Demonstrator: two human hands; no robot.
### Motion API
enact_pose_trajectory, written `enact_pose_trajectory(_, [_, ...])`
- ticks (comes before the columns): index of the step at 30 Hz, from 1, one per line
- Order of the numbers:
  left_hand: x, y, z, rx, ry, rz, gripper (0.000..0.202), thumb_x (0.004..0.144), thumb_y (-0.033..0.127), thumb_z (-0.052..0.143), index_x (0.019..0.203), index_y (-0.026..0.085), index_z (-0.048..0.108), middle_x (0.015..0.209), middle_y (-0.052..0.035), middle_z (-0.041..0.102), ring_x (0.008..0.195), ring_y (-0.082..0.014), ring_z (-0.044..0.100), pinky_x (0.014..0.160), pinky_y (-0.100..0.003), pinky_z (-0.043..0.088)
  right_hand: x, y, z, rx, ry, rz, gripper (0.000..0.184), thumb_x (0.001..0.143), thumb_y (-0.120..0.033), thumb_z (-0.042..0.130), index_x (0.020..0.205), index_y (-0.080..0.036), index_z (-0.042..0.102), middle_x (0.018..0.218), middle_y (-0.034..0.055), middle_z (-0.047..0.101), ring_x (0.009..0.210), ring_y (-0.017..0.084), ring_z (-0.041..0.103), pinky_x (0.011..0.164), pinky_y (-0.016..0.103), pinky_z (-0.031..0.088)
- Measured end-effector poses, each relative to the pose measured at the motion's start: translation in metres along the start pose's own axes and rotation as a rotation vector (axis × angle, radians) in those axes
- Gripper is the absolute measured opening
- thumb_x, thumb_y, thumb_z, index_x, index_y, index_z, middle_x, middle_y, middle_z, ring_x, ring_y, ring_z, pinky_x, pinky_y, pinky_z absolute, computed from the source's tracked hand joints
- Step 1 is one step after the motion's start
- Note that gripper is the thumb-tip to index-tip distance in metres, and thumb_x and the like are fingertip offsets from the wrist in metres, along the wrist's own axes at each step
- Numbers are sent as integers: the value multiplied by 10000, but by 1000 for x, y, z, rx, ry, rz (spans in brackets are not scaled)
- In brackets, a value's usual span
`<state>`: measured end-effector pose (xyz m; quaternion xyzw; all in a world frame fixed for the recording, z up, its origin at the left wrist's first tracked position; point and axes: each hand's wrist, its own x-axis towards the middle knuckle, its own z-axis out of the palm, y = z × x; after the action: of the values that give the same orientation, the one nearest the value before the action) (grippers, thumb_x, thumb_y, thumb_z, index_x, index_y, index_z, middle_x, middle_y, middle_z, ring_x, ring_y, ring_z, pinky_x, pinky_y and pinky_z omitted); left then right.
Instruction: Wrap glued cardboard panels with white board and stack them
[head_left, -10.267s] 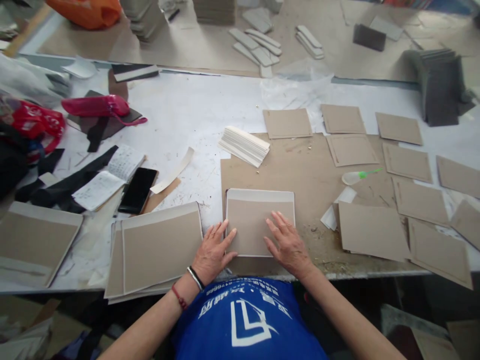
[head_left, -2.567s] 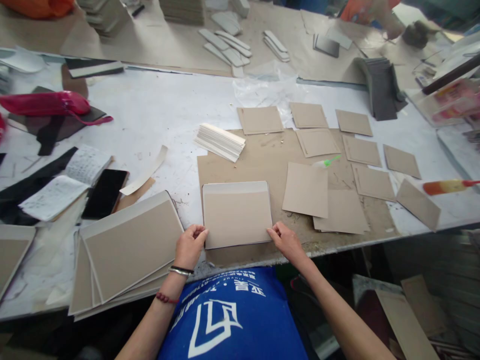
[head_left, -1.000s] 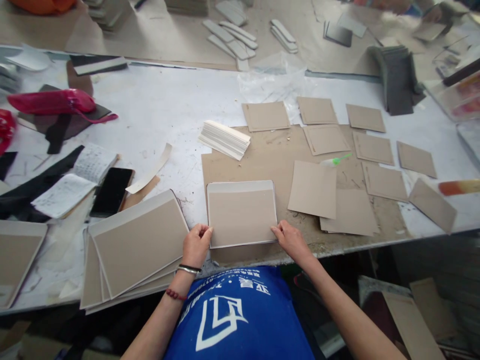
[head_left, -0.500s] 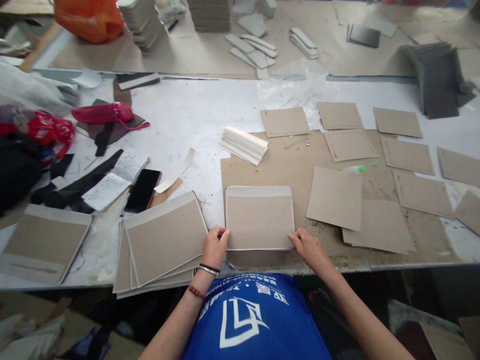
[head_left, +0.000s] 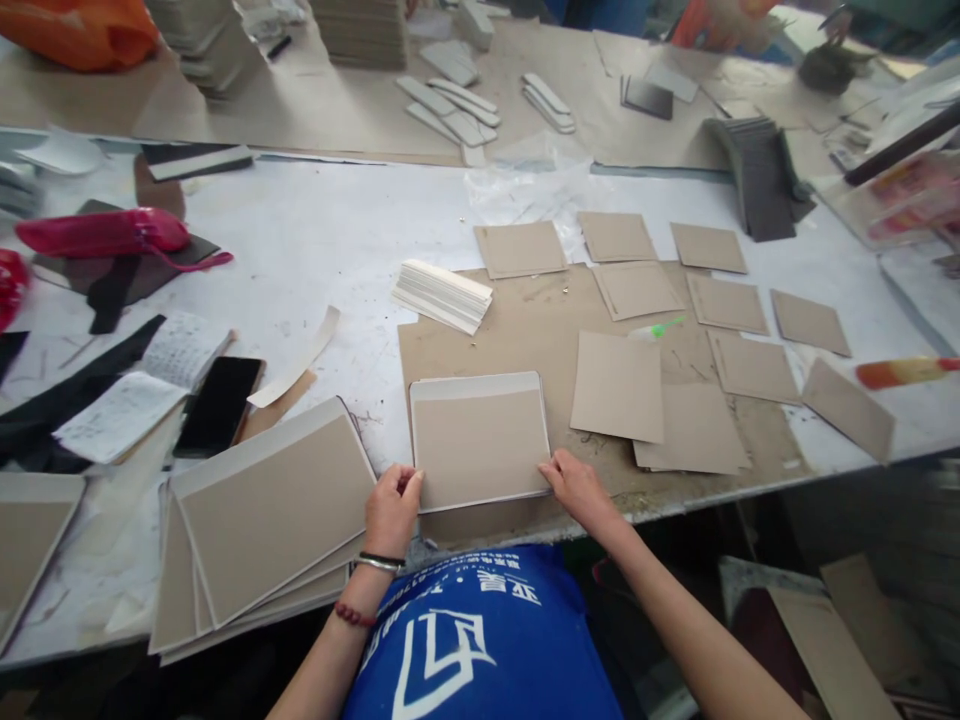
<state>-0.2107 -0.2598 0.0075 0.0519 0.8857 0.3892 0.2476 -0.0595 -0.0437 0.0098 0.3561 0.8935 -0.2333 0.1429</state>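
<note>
A tan cardboard panel (head_left: 480, 445) with a pale strip along its far edge lies in front of me on a brown board (head_left: 427, 345). My left hand (head_left: 394, 505) pinches its near left corner. At the near right corner, the thumb and fingers of my right hand (head_left: 577, 487) are closed on the same panel. Left of it rests a fanned stack of similar panels (head_left: 277, 505). To the right are loose plain cardboard sheets (head_left: 619, 385). Beyond the panel sits a bundle of cream strips (head_left: 442, 295).
Several small cardboard pieces (head_left: 637, 290) are spread at the right, near a green-tipped item (head_left: 667, 326). A phone (head_left: 220, 405), an open notebook (head_left: 124, 410) and a pink pouch (head_left: 105, 232) lie left. An orange-handled tool (head_left: 904, 372) is far right. Dark curved sheets (head_left: 754, 180) stand behind.
The view has turned to the right, so things on the table appear further left. Both hands still pinch the panel's near corners, and the panel has barely moved on the board.
</note>
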Motion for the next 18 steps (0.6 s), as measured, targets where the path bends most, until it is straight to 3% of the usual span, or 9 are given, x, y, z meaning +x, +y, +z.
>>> enact_pose_trajectory(18, [-2,3,0,48,16,-5,238,673,405,464,672,189,564,643,-25,618,622,-172,560,622,-283,432,0,-3,-5,-76,-61,39,173,851,-323,433,747,-194,484,683,38,588,664,156,534,575,235,266])
